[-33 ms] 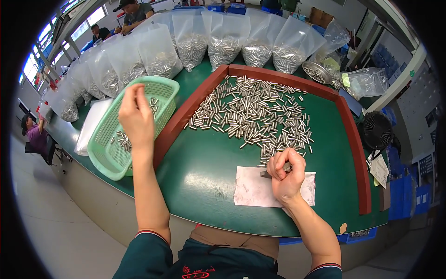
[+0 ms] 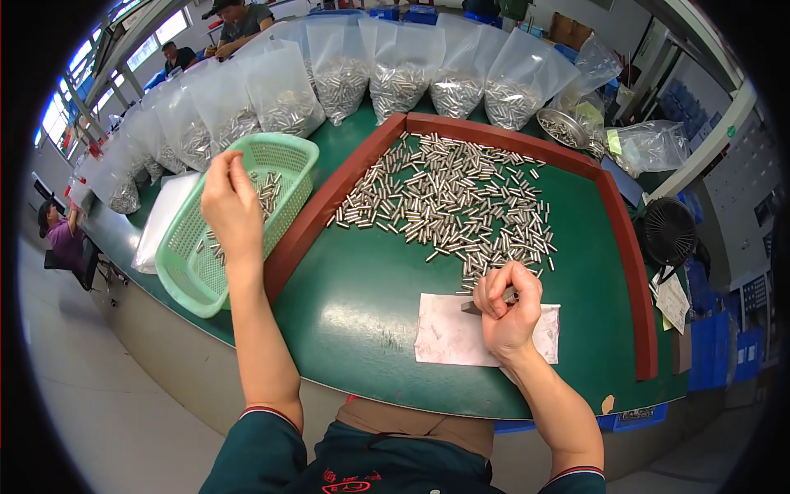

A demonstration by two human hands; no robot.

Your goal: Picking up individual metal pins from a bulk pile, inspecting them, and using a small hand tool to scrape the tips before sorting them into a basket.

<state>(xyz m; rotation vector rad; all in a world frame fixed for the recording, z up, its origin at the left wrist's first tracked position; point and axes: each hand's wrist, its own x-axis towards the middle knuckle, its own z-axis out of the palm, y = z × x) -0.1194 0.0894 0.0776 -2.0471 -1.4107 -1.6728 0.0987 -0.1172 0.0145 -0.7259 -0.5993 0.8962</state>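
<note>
My left hand [image 2: 231,206] is raised over the pale green plastic basket [image 2: 183,290], its fingers drawn together; whatever they hold, if anything, is hidden. Short metal pins [image 2: 268,191] lie inside the basket, partly behind that hand. My right hand [image 2: 512,317] is closed around a grey metal tool [image 2: 471,308] whose flat end sticks out to the left; the rest is covered by my fingers. Beneath it lies a stained pinkish-white cloth or paper sheet [image 2: 444,333]. A wide heap of silvery cylindrical pins [image 2: 444,198] spreads across the green tabletop [image 2: 354,346] just beyond the sheet.
Dark red bars [image 2: 510,140] frame the heap on the left, back and right. Clear plastic bags [image 2: 341,82] full of pins line the back and left. A metal bowl [image 2: 562,128] and black fan [image 2: 668,230] stand at right. Other people [image 2: 239,29] sit farther off.
My left hand has shifted slightly left over the basket, uncovering more of the pins at its far end. The right hand and its tool have stayed put.
</note>
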